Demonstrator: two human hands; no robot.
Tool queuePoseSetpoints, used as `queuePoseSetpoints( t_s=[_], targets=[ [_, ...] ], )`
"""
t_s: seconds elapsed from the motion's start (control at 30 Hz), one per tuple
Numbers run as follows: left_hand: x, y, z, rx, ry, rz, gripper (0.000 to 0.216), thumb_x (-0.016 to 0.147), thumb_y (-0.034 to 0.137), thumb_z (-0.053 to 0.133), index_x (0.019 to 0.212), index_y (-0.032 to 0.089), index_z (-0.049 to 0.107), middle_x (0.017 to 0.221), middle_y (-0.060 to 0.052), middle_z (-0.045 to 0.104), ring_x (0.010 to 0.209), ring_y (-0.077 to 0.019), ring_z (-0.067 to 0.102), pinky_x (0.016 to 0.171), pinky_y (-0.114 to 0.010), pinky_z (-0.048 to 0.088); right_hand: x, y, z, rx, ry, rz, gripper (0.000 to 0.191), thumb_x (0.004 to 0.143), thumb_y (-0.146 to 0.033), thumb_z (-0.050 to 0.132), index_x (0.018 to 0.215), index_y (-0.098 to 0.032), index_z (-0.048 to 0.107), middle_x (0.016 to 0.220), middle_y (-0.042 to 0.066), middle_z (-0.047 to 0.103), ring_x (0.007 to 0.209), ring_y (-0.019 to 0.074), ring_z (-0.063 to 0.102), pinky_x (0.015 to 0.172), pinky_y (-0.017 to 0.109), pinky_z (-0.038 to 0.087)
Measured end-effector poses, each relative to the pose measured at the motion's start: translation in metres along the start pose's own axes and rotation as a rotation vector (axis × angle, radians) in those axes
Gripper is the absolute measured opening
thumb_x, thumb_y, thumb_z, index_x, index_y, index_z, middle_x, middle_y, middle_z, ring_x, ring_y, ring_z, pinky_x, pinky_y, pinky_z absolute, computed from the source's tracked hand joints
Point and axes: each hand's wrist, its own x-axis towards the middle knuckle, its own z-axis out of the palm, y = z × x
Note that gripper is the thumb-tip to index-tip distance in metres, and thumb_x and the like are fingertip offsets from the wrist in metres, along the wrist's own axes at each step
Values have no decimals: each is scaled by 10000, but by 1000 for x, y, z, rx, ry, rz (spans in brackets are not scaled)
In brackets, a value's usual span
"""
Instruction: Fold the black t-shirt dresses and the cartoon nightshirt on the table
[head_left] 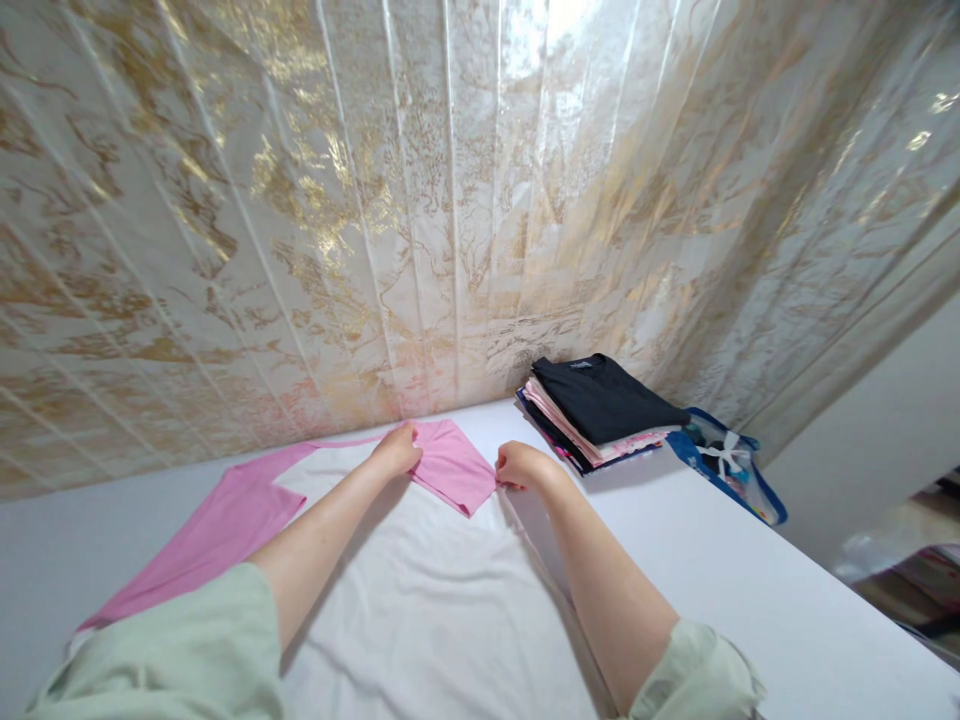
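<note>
Pink sleeve: folded, spanning left hand to right hand, near worktop's back edge; both hands' fingers pinching it

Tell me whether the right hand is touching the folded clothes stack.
Apart: the head view shows white tabletop between the right hand and the folded clothes stack.

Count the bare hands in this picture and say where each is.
2. The left hand pinches the left side of the folded pink cloth on the white garment; the right hand is closed at that cloth's right corner. None seem hidden.
</note>
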Motion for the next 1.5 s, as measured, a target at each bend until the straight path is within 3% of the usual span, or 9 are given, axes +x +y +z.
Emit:
queuePoseSetpoints(
  t_s=[0.13,0.23,0.3,0.4,0.67,0.8,1.1,1.27,1.5],
  targets=[
    [-5,3,-1,85,63,-5,346,914,371,586,1208,189,577,1239,-88,593,1059,-218,606,891,-441,525,-6,-13,7,-70,254,-42,306,842,-206,555,1133,-180,646,1155,136,675,1085,269,613,876,372,471],
    [-15,8,7,118,75,59,329,926,358,561,1198,175,590,1264,-96,595,1121,-235,585,950,-474,488,-5,-28,30,-123,426,-301,455,948,-311,418,1390,-213,469,1417,114,511,1311,229,444,1046,375,355],
    [-22,8,12,123,84,120,315,948,295,495,1230,192,589,1317,-88,591,1196,-228,553,1019,-442,439,-2,-34,49,-174,398,-414,524,960,-387,408,1450,-202,406,1509,107,408,1391,230,341,1123,408,257],
    [-32,-8,9,126,139,182,413,954,247,390,1346,235,520,1421,-42,539,1310,-182,471,1109,-343,340,3,-34,69,-208,325,-375,597,973,-460,352,1498,-176,334,1575,102,279,1447,242,233,1157,473,165],
    [-80,-142,-52,212,308,-37,525,888,177,262,1319,13,514,1338,-189,585,1280,-260,516,1103,-371,367,4,-31,70,-220,330,-346,632,982,-493,267,1517,-157,295,1587,84,243,1458,218,200,1167,459,130],
    [-113,-191,-53,259,300,-116,533,859,205,319,1325,52,529,1337,-154,598,1283,-262,519,1118,-353,357,4,-31,73,-243,327,-332,616,985,-496,256,1521,-193,284,1594,67,234,1458,221,191,1159,470,134],
    [-127,-197,-35,319,177,-165,600,944,354,227,1475,98,343,1572,-112,316,1441,-218,290,1162,-394,242,-5,-54,64,-372,339,-345,488,979,-429,378,1425,-238,430,1528,99,368,1400,263,294,1109,484,213],
    [-130,-196,-37,329,166,-184,609,952,387,198,1493,130,313,1590,-94,278,1455,-216,253,1162,-408,218,-14,-83,71,-363,409,-355,325,969,-322,410,1172,-161,607,1183,143,613,1083,251,561,868,327,420],
    [-129,-197,-35,325,179,-178,616,945,398,209,1491,135,320,1589,-100,278,1450,-233,261,1147,-412,238,-17,-82,82,-404,519,-291,258,946,-220,417,1115,-160,602,1121,131,607,997,255,566,786,317,422]
  ],
)
